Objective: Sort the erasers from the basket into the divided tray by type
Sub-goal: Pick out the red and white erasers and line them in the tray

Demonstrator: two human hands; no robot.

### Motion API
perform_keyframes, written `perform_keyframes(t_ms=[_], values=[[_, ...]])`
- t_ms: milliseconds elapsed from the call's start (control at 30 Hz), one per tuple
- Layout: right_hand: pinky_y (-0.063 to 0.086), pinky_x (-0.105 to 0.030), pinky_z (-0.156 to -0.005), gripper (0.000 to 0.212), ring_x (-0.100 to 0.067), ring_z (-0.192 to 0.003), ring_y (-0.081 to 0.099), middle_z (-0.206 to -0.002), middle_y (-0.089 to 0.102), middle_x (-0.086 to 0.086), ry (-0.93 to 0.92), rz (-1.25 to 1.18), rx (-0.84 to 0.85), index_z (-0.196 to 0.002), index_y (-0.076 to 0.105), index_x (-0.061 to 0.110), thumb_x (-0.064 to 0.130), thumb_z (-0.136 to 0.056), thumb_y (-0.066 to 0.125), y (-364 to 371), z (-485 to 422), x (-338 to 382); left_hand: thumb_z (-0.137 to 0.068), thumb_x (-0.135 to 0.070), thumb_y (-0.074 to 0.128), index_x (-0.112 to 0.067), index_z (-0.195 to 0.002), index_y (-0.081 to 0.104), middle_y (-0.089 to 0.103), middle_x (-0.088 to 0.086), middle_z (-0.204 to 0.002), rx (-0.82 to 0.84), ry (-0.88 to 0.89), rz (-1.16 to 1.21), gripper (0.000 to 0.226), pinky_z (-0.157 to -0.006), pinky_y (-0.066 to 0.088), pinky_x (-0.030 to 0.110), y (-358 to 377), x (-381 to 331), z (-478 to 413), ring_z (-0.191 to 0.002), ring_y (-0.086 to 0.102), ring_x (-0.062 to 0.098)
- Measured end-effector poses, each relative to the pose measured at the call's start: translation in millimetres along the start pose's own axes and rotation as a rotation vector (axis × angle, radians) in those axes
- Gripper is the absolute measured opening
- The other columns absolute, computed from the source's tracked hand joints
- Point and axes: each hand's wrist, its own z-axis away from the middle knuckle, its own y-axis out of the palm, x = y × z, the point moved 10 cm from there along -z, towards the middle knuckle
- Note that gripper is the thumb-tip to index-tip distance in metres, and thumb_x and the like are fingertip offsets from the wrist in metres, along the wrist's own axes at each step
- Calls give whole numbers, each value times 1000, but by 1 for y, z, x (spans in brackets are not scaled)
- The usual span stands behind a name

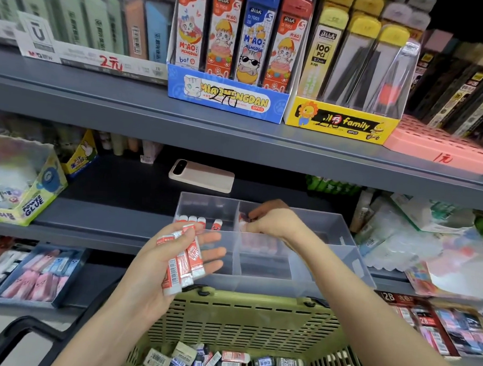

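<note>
Setting a red eraser (pixel 243 221) into the tray's (pixel 347 233) back middle compartment, the right hand (pixel 274 222) is pinching it while the left hand (pixel 160 265) is gripping a red bundle (pixel 194 254). Next, another probably needs passing across.

Both bare forearms come up from the lower edge and lean toward each other. The left hand (pixel 152 265) lies palm up, its fingers stretched nearly straight and its thumb folded over a bundle of red-and-white erasers (pixel 193 254) lying across the palm. The right hand (pixel 273 222) is farther forward, its back upward and the wrist bent down. Its curled fingertips pinch a small eraser (pixel 243 225). The two hands are apart.
</note>
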Motion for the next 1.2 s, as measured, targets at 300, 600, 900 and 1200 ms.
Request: perform_keyframes(t_ms=[300, 600, 900, 1200], values=[[44, -22, -66, 25, -17, -77, 57, -106, 69, -16, 119, -105, 49, -105, 68, -3, 9, -84, 61, 10, -15, -13, -82, -16, 56, -1, -118, 53, 68, 22, -112, 25, 8, 90, 39, -73, 59, 40, -1, 1, -4, -102, 67, 38], [49, -27, -63, 21, -9, -60, 59, -63, 67, 2, -365, -376, -211, -66, 68, 22, 33, -83, 65, -10, 70, 60, -84, -15, 52, -5, -114, 54, 68, 16, -116, -9, 31, 229, 32, -84, 56, 39, -8, -3, -8, -106, 66, 29], [46, -17, -60, 10, -4, -63, 54, -76, 64, 0, -240, -896, -116, -89, 68, 12, 9, -80, 70, 33, 101, 49, -83, -19, 57, -6, -112, 54, 69, 12, -116, 9, 109, 86, 32, -79, 57, 32, -3, -11, 2, -107, 67, 25], [43, -18, -54, 24, -8, -50, 46, -57, 55, 3, -48, -1058, -67, -60, 68, 23, 30, -83, 68, 46, 104, 25, -84, -23, 58, -7, -103, 53, 69, 6, -117, 38, 247, -84, 25, -92, 50, 24, 19, -14, 13, -112, 64, 19]])
